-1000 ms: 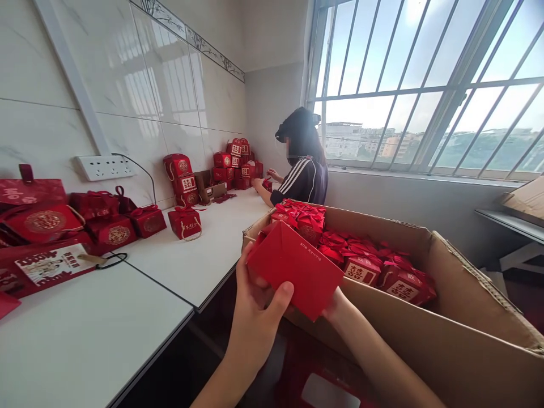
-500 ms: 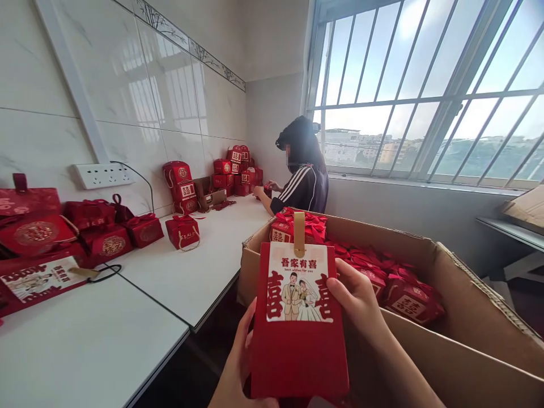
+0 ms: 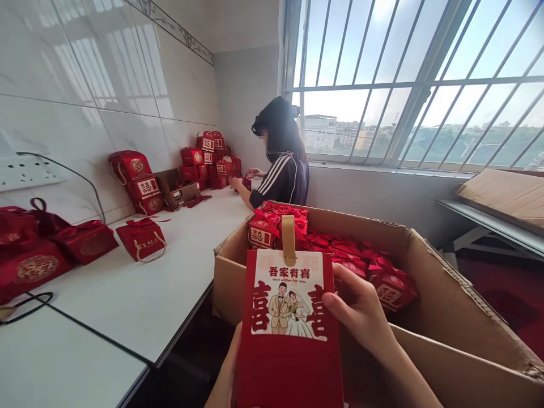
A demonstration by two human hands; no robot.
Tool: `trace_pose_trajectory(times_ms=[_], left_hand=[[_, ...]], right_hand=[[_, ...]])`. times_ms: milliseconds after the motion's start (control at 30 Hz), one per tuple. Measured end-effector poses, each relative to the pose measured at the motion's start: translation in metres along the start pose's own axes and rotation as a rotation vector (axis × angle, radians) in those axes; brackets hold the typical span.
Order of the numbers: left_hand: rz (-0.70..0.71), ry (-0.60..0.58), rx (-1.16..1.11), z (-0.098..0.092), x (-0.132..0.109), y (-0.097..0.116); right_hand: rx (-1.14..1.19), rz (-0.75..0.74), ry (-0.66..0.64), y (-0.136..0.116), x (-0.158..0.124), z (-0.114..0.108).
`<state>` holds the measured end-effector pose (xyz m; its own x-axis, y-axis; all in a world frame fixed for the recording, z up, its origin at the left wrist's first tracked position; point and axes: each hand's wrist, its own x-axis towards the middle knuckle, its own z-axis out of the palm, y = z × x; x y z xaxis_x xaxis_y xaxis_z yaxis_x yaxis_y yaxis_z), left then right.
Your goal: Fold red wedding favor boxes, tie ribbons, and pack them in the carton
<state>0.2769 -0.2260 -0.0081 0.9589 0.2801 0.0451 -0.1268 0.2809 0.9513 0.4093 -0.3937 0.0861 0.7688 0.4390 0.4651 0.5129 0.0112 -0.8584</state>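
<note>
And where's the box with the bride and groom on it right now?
The box is at the bottom middle of the head view, held between the left hand and right hand, in front of the carton of red boxes.

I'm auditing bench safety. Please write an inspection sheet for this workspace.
Surface: white table, dark seam across it.
Job's things: red gift box with bridal-couple label and gold loop; open cardboard carton holding ribboned red boxes.
Clutter: red box stack, farther pile of red boxes, open brown box along the wall.
Hands: right hand grips the red gift box's right edge; left hand, mostly hidden, at its left side.
Cables: black cable curves down the wall beside the socket; black cord loop on the table.
Surroundings: barred window; co-worker in striped top at the table's far end.
</note>
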Motion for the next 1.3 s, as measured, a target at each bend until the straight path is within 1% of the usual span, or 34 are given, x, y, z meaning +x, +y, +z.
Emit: trace_pose_trajectory(times_ms=[100, 233, 333, 400, 467, 500, 567, 600, 633, 700, 767, 833, 900, 967, 1033, 1100, 1133, 1167, 1233, 1300], left_hand=[[-0.005, -0.038, -0.005, 0.011, 0.007, 0.008], [-0.062, -0.058, 0.033, 0.015, 0.014, 0.010], [0.001, -0.069, 0.020, 0.021, 0.021, 0.009], [0.062, -0.007, 0.015, 0.027, 0.027, 0.012], [0.104, 0.076, 0.042, 0.034, 0.035, 0.021], [0.119, 0.097, 0.065, 0.038, 0.039, 0.028], [0.136, 0.083, 0.105, 0.044, 0.050, 0.044], [0.136, 0.063, 0.110, 0.047, 0.055, 0.052], [0.128, 0.044, 0.107, 0.051, 0.061, 0.061], [0.098, 0.008, 0.080, 0.058, 0.071, 0.076], [0.076, -0.042, 0.051, 0.064, 0.080, 0.086], [0.071, -0.098, 0.047, 0.069, 0.085, 0.092], [0.070, -0.130, 0.072, 0.070, 0.089, 0.091], [0.090, -0.137, 0.167, 0.066, 0.093, 0.086], [0.170, -0.136, 0.412, 0.057, 0.100, 0.075], [0.334, -0.132, 0.772, 0.045, 0.109, 0.062], [0.425, -0.138, 0.943, 0.039, 0.113, 0.054], [0.507, -0.150, 1.080, 0.033, 0.116, 0.048], [0.617, -0.168, 1.245, 0.024, 0.120, 0.036], [0.682, -0.159, 1.316, 0.018, 0.119, 0.029]], right_hand=[[-0.045, 0.007, 0.019, 0.000, 0.001, -0.007], [-0.045, 0.020, 0.027, 0.001, 0.000, -0.014], [0.019, 0.080, 0.057, 0.004, 0.002, -0.019], [0.150, 0.205, 0.087, 0.009, 0.005, -0.021], [0.365, 0.411, 0.086, 0.014, 0.009, -0.023], [0.492, 0.525, 0.073, 0.016, 0.011, -0.024], [0.733, 0.725, 0.047, 0.021, 0.016, -0.026], [0.833, 0.798, 0.041, 0.022, 0.018, -0.027], [0.913, 0.845, 0.040, 0.024, 0.020, -0.027], [1.013, 0.885, 0.038, 0.024, 0.023, -0.027], [1.065, 0.881, 0.030, 0.024, 0.026, -0.027], [1.092, 0.863, 0.038, 0.022, 0.028, -0.027], [1.089, 0.842, 0.065, 0.020, 0.030, -0.029], [1.035, 0.824, 0.123, 0.018, 0.031, -0.036], [0.919, 0.731, 0.260, 0.016, 0.033, -0.050], [0.747, 0.543, 0.435, 0.017, 0.036, -0.071], [0.645, 0.434, 0.503, 0.018, 0.039, -0.082], [0.537, 0.333, 0.542, 0.020, 0.041, -0.094], [0.293, 0.177, 0.550, 0.025, 0.047, -0.115], [0.024, 0.099, 0.505, 0.028, 0.054, -0.131]])
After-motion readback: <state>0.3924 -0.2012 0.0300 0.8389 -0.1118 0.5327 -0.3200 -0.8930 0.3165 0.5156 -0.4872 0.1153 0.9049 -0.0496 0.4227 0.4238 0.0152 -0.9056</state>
